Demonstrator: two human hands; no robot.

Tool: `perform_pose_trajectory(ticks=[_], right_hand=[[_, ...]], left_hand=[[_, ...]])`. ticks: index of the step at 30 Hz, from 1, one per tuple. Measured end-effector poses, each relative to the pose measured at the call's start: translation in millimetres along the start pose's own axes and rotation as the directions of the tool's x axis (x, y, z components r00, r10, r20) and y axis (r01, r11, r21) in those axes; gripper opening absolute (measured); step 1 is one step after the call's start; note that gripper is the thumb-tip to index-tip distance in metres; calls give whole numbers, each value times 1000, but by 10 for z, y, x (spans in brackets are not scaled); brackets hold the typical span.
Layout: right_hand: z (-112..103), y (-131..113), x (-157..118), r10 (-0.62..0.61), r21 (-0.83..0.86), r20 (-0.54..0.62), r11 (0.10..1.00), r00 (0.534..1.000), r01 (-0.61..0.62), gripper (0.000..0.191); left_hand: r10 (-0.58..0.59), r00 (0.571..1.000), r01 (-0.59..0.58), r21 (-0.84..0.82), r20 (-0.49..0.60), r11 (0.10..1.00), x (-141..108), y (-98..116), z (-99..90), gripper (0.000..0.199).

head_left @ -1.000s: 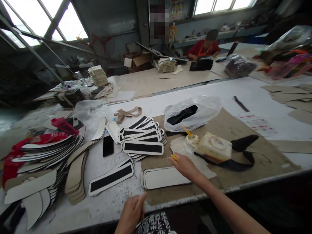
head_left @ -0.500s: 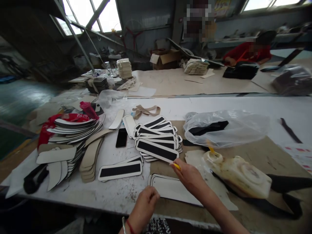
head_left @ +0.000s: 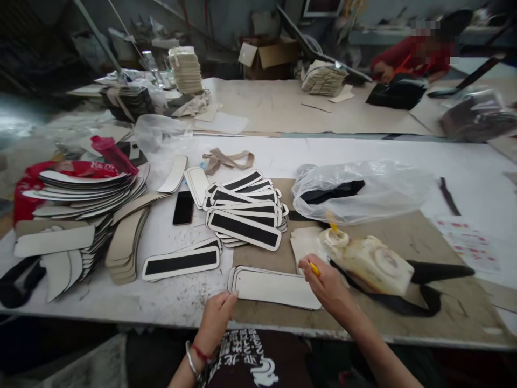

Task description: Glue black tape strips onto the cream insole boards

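Note:
Several white strips [head_left: 278,288] lie stacked near the table's front edge. At their left end is my left hand [head_left: 220,312], thumb and fingers pressed together at the corner. My right hand [head_left: 323,283] is closed around a yellow-handled tool [head_left: 314,269], just past the strips' right end; the tool's tip is hidden. Behind them lies a pile of white-edged strips with black centres [head_left: 244,229], and another such strip [head_left: 181,264] is to the left. A stained plastic container [head_left: 371,264] with a yellow brush [head_left: 332,221] in its opening rests right of my right hand.
Curved pieces [head_left: 89,188] are heaped at the left, beside a phone [head_left: 183,208]. A clear plastic bag [head_left: 388,188] holding black material lies behind the container. Farther back are stacked pieces [head_left: 186,70], a cardboard box [head_left: 269,56] and a person in red [head_left: 399,54].
The view has tilted down. My right hand has moved away from the black-centred pile to the right end of the white strips; my left hand has come to their left corner.

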State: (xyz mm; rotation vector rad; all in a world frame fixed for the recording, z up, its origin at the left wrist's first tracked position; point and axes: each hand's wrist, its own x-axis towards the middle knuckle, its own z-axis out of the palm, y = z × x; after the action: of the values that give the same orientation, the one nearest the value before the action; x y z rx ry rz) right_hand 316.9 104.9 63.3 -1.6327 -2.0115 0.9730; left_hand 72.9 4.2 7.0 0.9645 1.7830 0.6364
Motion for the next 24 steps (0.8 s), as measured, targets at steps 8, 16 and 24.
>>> perform_pose_trajectory(ticks=[8,16,24], right_hand=[[100,219,-3,-11,-13,49,1000,999,11,37],[155,238,210,-64,-121,55,990,996,70,38],[173,-202,163,-296,-39,-32,955,955,294,32]], left_hand=[[-84,995,92,-148,60,985,-36,35,152,25],[-181,981,145,-373,-65,916,73,-4,50,35],[-71,989,124,-484,128,866,143,340,223,57]])
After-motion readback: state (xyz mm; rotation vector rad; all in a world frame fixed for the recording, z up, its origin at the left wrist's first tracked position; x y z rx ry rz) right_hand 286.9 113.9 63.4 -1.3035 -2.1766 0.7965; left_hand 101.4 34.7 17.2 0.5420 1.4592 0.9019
